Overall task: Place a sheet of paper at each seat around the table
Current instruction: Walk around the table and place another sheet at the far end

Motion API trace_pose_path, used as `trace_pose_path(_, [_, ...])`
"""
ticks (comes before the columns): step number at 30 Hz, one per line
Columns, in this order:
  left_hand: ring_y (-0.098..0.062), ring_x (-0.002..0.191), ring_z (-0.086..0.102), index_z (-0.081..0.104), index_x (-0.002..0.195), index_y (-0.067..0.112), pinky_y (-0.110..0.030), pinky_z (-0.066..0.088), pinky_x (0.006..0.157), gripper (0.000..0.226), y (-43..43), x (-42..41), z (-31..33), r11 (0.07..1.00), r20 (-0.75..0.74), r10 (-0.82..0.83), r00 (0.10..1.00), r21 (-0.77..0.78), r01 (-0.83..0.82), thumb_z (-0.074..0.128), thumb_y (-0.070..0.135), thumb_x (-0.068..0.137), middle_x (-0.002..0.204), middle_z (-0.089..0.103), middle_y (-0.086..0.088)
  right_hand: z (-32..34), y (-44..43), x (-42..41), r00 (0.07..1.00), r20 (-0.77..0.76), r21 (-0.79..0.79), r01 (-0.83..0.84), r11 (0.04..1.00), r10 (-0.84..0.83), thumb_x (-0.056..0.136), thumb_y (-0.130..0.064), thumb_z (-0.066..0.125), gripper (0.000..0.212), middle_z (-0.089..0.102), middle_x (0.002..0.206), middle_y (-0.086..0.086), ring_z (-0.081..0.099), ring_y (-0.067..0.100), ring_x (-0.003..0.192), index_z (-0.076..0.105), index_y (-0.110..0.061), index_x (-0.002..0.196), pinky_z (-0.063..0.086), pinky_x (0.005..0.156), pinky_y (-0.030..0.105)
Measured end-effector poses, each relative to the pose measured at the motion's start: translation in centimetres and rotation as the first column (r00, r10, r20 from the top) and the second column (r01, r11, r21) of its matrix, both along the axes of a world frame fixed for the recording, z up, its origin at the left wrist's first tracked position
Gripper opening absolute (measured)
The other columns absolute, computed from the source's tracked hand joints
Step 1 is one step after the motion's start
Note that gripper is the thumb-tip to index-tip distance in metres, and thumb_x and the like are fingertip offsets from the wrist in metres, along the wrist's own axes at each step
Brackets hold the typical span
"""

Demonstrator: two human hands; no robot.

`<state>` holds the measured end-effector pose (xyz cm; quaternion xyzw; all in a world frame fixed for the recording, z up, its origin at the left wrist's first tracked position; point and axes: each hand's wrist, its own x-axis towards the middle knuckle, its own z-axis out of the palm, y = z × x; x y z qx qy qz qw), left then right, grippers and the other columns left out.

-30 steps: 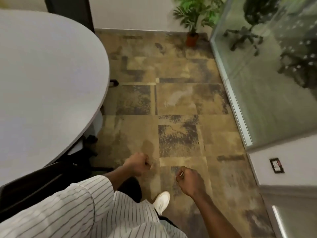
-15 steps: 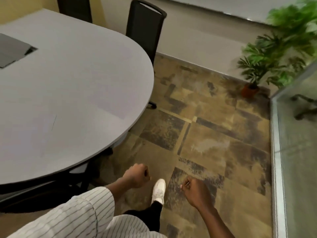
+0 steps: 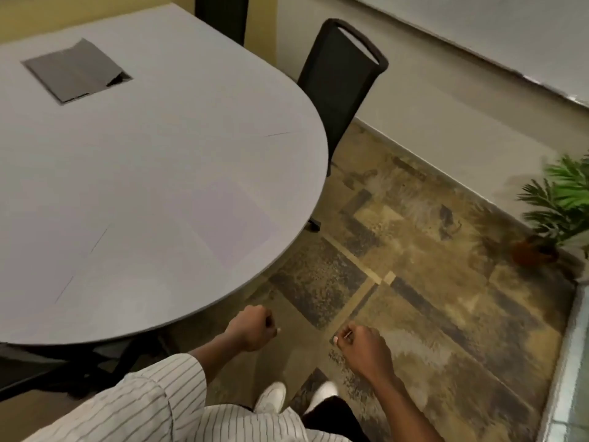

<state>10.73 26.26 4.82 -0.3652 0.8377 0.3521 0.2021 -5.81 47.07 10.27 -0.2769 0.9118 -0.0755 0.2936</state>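
Observation:
The grey table (image 3: 153, 148) fills the left of the head view. A pale sheet of paper (image 3: 223, 224) lies near its rounded right edge. Faint edges of another sheet (image 3: 83, 266) show further left, and a thin line marks a third sheet (image 3: 280, 135) by the far chair. My left hand (image 3: 251, 330) hangs as a closed fist just off the table's near edge, over the floor. My right hand (image 3: 363, 346) is also curled shut to its right, with a thin pale sliver at the fingertips that I cannot identify. Neither hand holds paper.
A black chair (image 3: 344, 74) stands at the table's far right curve and another (image 3: 223, 17) at the back. A dark cable hatch (image 3: 76, 71) sits in the tabletop. A potted plant (image 3: 557, 212) and a glass wall (image 3: 573, 362) bound the patterned carpet (image 3: 430, 282) on the right.
The view has swung left and up, bringing the table, its hatch and the chairs into sight. Both hands stay as fists in front of me; my feet have stepped forward.

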Motion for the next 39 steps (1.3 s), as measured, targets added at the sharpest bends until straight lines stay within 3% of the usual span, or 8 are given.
trace_pose_path(3, [-0.017,0.076,0.069,0.055,0.069,0.026,-0.032,0.048,0.067,0.035,-2.0,-0.9,-0.7,0.993,0.013,0.121,0.993,0.009,-0.121,0.071,0.045,0.095,0.080,0.071,0.005,-0.3,-3.9,-4.5,0.997,0.016,-0.006,-0.076,0.997,0.076,0.098,-0.040,0.069,0.014,0.061,0.075,-0.015,0.057,0.006,0.070,0.064,-0.033,0.087,0.036,0.053,0.022])
trace_pose_path(8, [-0.018,0.084,0.074,0.065,0.080,0.024,-0.036,0.058,0.078,0.026,-5.1,-3.8,-1.5,0.932,0.012,0.362,0.932,0.030,-0.362,0.073,0.045,0.095,0.091,0.078,0.000,-1.7,-11.8,-11.7,0.967,0.036,-0.064,-0.250,0.966,0.253,0.097,-0.040,0.072,0.012,0.071,0.081,-0.011,0.067,0.009,0.078,0.070,-0.030,0.089,0.055,0.066,0.034])
trace_pose_path(12, [-0.020,0.082,0.075,0.064,0.080,0.024,-0.028,0.056,0.072,0.026,-5.8,-7.1,-1.1,0.829,-0.025,0.558,0.829,0.060,-0.556,0.075,0.040,0.098,0.092,0.078,-0.007,-2.1,-17.3,-16.5,0.905,0.037,-0.058,-0.422,0.905,0.425,0.096,-0.041,0.072,0.012,0.073,0.087,-0.010,0.069,0.013,0.083,0.071,-0.030,0.091,0.059,0.073,0.036])
trace_pose_path(16, [-0.024,0.086,0.077,0.074,0.092,0.014,-0.040,0.063,0.084,0.026,-6.5,-10.0,-0.2,0.712,-0.048,0.702,0.711,0.075,-0.698,0.076,0.039,0.097,0.090,0.078,-0.006,-2.0,-22.6,-20.3,0.802,0.047,-0.057,-0.593,0.803,0.595,0.096,-0.042,0.072,0.013,0.076,0.095,-0.009,0.070,0.014,0.088,0.073,-0.029,0.098,0.052,0.069,0.033])
trace_pose_path(20, [-0.019,0.084,0.075,0.077,0.096,0.014,-0.042,0.065,0.085,0.028,-7.7,-11.3,0.2,0.612,-0.037,0.791,0.611,0.058,-0.789,0.078,0.042,0.095,0.091,0.078,-0.001,-2.1,-27.6,-22.3,0.719,0.049,-0.088,-0.688,0.720,0.693,0.096,-0.041,0.073,0.016,0.076,0.103,-0.007,0.071,0.017,0.096,0.075,-0.026,0.103,0.059,0.081,0.038])
trace_pose_path(25, [-0.019,0.089,0.073,0.075,0.096,0.018,-0.042,0.063,0.087,0.025,-10.2,-11.0,0.0,0.488,0.005,0.873,0.488,0.009,-0.873,0.077,0.043,0.096,0.094,0.078,0.001,-2.9,-33.5,-22.4,0.675,0.088,-0.097,-0.726,0.681,0.732,0.098,-0.042,0.070,0.016,0.076,0.102,-0.007,0.072,0.016,0.093,0.073,-0.028,0.105,0.061,0.083,0.038])
trace_pose_path(30, [-0.021,0.093,0.070,0.070,0.097,0.021,-0.045,0.062,0.091,0.023,-14.3,-9.5,-0.7,0.342,0.029,0.939,0.341,-0.028,-0.939,0.075,0.044,0.097,0.099,0.073,0.002,-3.8,-40.0,-20.7,0.727,0.135,-0.097,-0.667,0.739,0.674,0.098,-0.040,0.070,0.019,0.076,0.110,-0.003,0.071,0.023,0.101,0.072,-0.026,0.110,0.056,0.087,0.038])
trace_pose_path(39, [-0.036,0.127,0.064,0.061,0.134,0.005,-0.047,0.055,0.104,0.053,-23.9,-7.3,-2.7,0.101,0.051,0.994,0.099,-0.038,-0.994,0.077,0.038,0.096,0.137,0.065,-0.015,-6.0,-48.2,-16.5,0.844,0.209,-0.053,-0.494,0.868,0.494,0.094,-0.037,0.074,0.031,0.075,0.121,0.003,0.069,0.028,0.114,0.070,-0.024,0.122,0.053,0.096,0.039])
